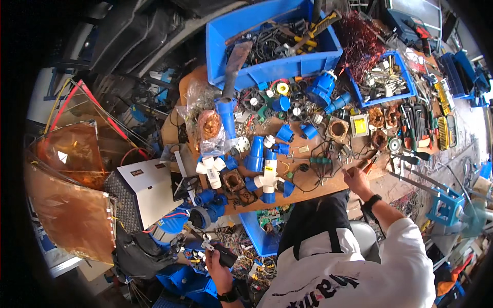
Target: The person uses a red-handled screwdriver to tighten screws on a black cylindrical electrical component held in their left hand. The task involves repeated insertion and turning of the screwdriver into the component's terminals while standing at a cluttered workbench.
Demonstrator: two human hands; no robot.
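Observation:
My left hand (pixel 218 262) grips a black plug-like part (pixel 226 255) with small metal pieces at its top, below the table at lower center. At the table's front edge, my right hand (pixel 354 179) has its fingers drawn together over small metal bits; what they hold, if anything, is unclear. Beside those fingers lie orange-handled pliers (pixel 367 165) and a green-handled screwdriver (pixel 321 160). White cross-shaped pipe fittings (pixel 268 177) with blue plug housings (pixel 256 154) lie left of it, near copper-wound motor parts (pixel 232 180).
The cluttered wooden table (pixel 305 192) holds a large blue bin (pixel 275 66) of cables, a smaller blue tray (pixel 408 87) and rows of tools. A folded white panel (pixel 149 185) and copper-coloured sheets (pixel 72 215) stand at left; blue bins (pixel 249 231) sit below; a blue clamp-like machine (pixel 444 208) stands right.

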